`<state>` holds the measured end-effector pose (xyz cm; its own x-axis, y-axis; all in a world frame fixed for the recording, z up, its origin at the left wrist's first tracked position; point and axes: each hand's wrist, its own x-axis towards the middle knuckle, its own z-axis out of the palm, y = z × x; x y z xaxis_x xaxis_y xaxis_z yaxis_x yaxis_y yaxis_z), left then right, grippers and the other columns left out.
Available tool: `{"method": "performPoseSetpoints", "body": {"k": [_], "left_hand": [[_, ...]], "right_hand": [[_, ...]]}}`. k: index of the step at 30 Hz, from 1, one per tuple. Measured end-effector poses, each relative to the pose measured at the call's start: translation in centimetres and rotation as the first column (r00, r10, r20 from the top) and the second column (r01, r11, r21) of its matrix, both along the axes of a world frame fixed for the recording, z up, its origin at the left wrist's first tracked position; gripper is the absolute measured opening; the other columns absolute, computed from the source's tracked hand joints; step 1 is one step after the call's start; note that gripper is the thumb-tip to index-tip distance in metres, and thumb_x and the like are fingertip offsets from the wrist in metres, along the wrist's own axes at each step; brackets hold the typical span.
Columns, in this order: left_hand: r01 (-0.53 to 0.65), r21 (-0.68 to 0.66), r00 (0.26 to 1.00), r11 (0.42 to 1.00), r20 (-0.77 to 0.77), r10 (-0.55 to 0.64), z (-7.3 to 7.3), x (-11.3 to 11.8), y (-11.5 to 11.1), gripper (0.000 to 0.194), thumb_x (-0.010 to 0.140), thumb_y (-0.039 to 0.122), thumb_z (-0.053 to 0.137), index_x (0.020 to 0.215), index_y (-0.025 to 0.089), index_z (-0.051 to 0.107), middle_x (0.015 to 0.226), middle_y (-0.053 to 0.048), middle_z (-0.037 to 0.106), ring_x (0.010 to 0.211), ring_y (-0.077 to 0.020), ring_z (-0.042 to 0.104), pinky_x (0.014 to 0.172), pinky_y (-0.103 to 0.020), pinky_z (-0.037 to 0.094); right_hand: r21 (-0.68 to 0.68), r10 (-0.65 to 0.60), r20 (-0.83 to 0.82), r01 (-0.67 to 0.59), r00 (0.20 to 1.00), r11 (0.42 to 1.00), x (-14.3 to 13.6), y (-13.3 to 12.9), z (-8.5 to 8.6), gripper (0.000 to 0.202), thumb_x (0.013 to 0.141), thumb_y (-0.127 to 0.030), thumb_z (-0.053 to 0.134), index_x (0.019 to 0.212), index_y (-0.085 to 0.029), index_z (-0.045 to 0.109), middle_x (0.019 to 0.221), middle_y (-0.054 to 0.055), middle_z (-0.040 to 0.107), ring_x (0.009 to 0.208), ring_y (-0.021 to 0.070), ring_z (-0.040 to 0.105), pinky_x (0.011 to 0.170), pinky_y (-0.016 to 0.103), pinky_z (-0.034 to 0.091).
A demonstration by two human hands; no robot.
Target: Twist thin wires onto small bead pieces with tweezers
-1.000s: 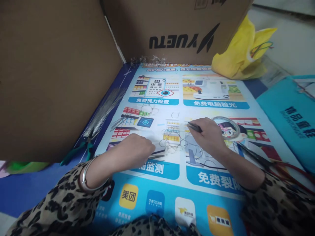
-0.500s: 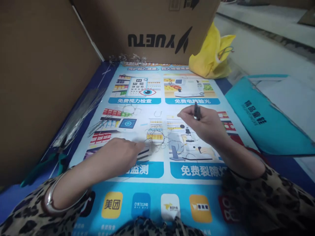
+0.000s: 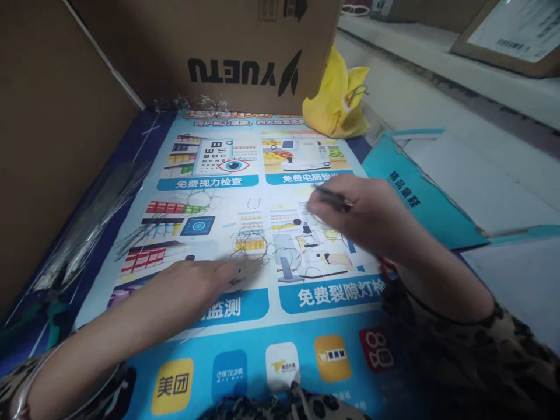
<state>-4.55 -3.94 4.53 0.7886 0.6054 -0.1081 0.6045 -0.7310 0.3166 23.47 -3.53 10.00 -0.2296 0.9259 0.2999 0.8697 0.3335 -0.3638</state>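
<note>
Wire loops (image 3: 251,247) are lying on the printed poster (image 3: 251,331), just by the fingertips of the left hand (image 3: 195,286); from where I'm standing, I can't tell whether it's gripping anything. The right hand (image 3: 361,204) is holding a dark slim tool (image 3: 330,197) over the poster. Green-handled pliers (image 3: 55,318) are lying near a wire bundle (image 3: 87,227).

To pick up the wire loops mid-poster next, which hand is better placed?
Likely the left hand: it lies close beside the wire loops, though blur hides whether it grips anything. The right hand is farther off and holds a dark tool.
</note>
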Motion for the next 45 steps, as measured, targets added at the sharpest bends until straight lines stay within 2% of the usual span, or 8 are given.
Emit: {"method": "performPoseSetpoints", "body": {"k": [5,11,21,26,35,37,42,45], "left_hand": [[-0.115,-0.167,0.993,0.979,-0.004,0.116,0.9,0.7,-0.5,0.02,0.089,0.029,0.039,0.095,0.022,0.057,0.076,-0.001,0.067,0.062,-0.0154,0.062,0.052,-0.023,0.04],[-0.136,-0.349,0.985,0.927,0.048,0.163,1.3,1.2,-0.5,0.01,0.089,0.027,0.041,0.085,0.021,0.048,0.072,0.004,0.062,0.062,-0.0109,0.057,0.053,-0.02,0.038],[-0.071,-0.439,0.99,0.896,0.078,0.117,1.8,0.9,0.3,0.012,0.086,0.02,0.044,0.091,0.023,0.055,0.077,0.005,0.062,0.068,-0.0083,0.054,0.06,-0.019,0.035],[-0.083,-0.511,0.995,0.855,-0.001,0.096,2.5,0.4,1.1,0.016,0.084,0.022,0.045,0.094,0.022,0.057,0.08,0.004,0.063,0.067,-0.0099,0.054,0.058,-0.019,0.033],[0.05,-0.447,0.999,0.893,0.021,-0.045,1.4,-0.5,1.1,0.023,0.082,0.023,0.049,0.101,0.025,0.063,0.084,-0.001,0.067,0.071,-0.0147,0.06,0.059,-0.021,0.036],[0.04,-0.421,0.999,0.906,0.005,-0.042,1.1,-0.4,0.9,0.026,0.082,0.023,0.049,0.105,0.026,0.062,0.088,-0.002,0.068,0.074,-0.0159,0.061,0.058,-0.021,0.036],[0.01,-0.391,1.0,0.921,0.01,-0.006,1.4,0.0,0.8,0.021,0.081,0.019,0.05,0.097,0.025,0.063,0.087,0.0,0.067,0.073,-0.0148,0.061,0.06,-0.021,0.036],[-0.059,-0.481,0.985,0.875,0.116,0.13,1.5,0.5,0.6,0.016,0.082,0.018,0.049,0.094,0.022,0.059,0.082,0.001,0.066,0.071,-0.0127,0.06,0.06,-0.021,0.038]], "right_hand": [[-0.214,0.371,0.009,-0.361,0.928,0.908,-4.9,-2.1,-4.0,0.012,0.074,-0.018,0.053,0.078,-0.019,0.065,0.076,0.003,0.066,0.075,0.0163,0.054,0.069,0.029,0.036],[-0.179,0.464,0.038,-0.451,0.885,0.874,-7.2,-3.9,-6.9,0.013,0.077,-0.018,0.052,0.082,-0.018,0.063,0.082,0.004,0.065,0.08,0.0182,0.051,0.07,0.031,0.032],[-0.328,0.523,-0.106,-0.526,0.846,0.785,-5.9,-2.6,-6.0,0.013,0.077,-0.015,0.048,0.075,-0.019,0.06,0.074,0.0,0.063,0.069,0.0125,0.052,0.064,0.025,0.031],[-0.549,0.492,-0.147,-0.485,0.858,0.681,-4.7,-1.8,-5.2,0.016,0.08,-0.028,0.05,0.07,-0.017,0.057,0.068,0.001,0.058,0.062,0.011,0.048,0.055,0.023,0.028],[-0.666,0.464,-0.178,-0.454,0.868,0.592,-3.6,-0.6,-4.7,0.017,0.077,-0.025,0.046,0.063,-0.017,0.051,0.059,-0.003,0.049,0.056,0.0078,0.042,0.051,0.021,0.027],[-0.668,0.482,-0.158,-0.453,0.862,0.591,-3.7,-0.6,-4.8,0.017,0.077,-0.026,0.047,0.063,-0.017,0.052,0.059,-0.003,0.05,0.055,0.0082,0.043,0.051,0.021,0.027],[-0.6,0.495,-0.04,-0.417,0.868,0.683,-4.0,-1.1,-4.8,0.02,0.08,-0.029,0.049,0.068,-0.017,0.058,0.068,0.002,0.06,0.061,0.0115,0.049,0.055,0.024,0.029],[-0.539,0.433,-0.05,-0.39,0.9,0.747,-4.6,-1.5,-4.6,0.021,0.081,-0.031,0.049,0.07,-0.017,0.06,0.071,0.003,0.062,0.063,0.0131,0.052,0.056,0.024,0.03]]}}
